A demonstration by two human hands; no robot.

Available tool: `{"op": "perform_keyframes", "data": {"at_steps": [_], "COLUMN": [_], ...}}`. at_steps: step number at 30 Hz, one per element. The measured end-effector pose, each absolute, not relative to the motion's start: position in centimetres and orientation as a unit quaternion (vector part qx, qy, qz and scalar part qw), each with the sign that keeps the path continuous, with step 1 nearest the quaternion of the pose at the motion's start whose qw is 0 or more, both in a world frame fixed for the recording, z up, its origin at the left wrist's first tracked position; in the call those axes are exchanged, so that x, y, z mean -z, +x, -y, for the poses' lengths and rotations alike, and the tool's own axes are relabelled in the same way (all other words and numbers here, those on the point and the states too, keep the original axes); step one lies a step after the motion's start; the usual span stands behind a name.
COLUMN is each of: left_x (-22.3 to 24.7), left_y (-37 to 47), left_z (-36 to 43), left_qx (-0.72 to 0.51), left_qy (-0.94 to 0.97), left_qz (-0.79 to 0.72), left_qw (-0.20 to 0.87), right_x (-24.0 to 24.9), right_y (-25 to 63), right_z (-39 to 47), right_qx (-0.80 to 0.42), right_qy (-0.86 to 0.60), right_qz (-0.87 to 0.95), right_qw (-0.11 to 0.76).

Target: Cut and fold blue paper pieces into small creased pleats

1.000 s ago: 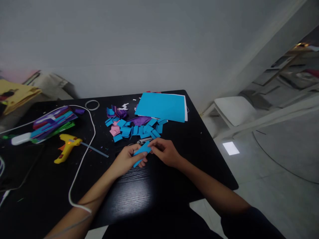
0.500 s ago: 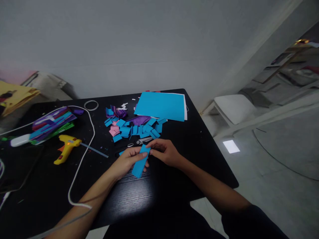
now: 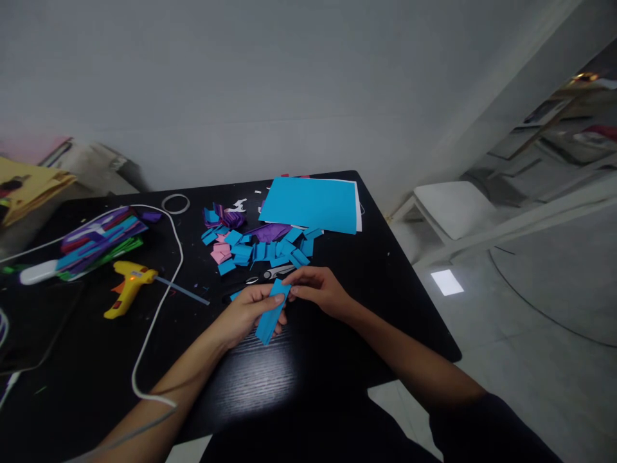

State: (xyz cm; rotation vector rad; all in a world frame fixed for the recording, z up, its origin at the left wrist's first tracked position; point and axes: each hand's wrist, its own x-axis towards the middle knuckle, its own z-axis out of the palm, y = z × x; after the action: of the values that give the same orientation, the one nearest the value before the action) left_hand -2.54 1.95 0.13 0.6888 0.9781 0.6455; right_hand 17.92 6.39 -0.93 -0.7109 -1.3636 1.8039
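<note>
A folded blue paper strip [image 3: 270, 321] slants between my hands above the black table. My left hand [image 3: 250, 312] is closed on it, thumb on top and fingers beneath. My right hand [image 3: 321, 290] pinches the strip's upper end between thumb and fingertips. Just beyond my fingers lies a pair of scissors [image 3: 277, 272], partly hidden by my hands. Several small folded blue paper pieces [image 3: 260, 251] are heaped behind the scissors, with pink pieces [image 3: 221, 252] at their left. A stack of blue paper sheets [image 3: 311, 202] rests at the far side.
On the left, a yellow glue gun [image 3: 129, 286] holds a long glue stick, and a white cable [image 3: 153, 334] loops past it over my left forearm. A bundle of coloured strips [image 3: 103, 241] lies behind. The black table [image 3: 409, 321] meets the wall; a white stool [image 3: 453, 209] stands right.
My right thumb and fingers have shifted very slightly at the strip's upper end. My left hand keeps its hold, and the things on the table stay where they were.
</note>
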Motion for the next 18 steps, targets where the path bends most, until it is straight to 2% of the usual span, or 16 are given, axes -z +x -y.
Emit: {"op": "perform_keyframes", "data": {"at_steps": [18], "left_x": [-0.30], "left_y": [-2.44], "left_z": [-2.03], "left_qx": [-0.304], "left_qy": [0.341], "left_qz": [-0.468], "left_qw": [0.756], "right_x": [1.13], "right_y": [17.75], "right_z": [-6.07], "right_qx": [-0.676], "right_qy": [-0.319], "right_qz": [0.540], "right_qw": [0.386]}}
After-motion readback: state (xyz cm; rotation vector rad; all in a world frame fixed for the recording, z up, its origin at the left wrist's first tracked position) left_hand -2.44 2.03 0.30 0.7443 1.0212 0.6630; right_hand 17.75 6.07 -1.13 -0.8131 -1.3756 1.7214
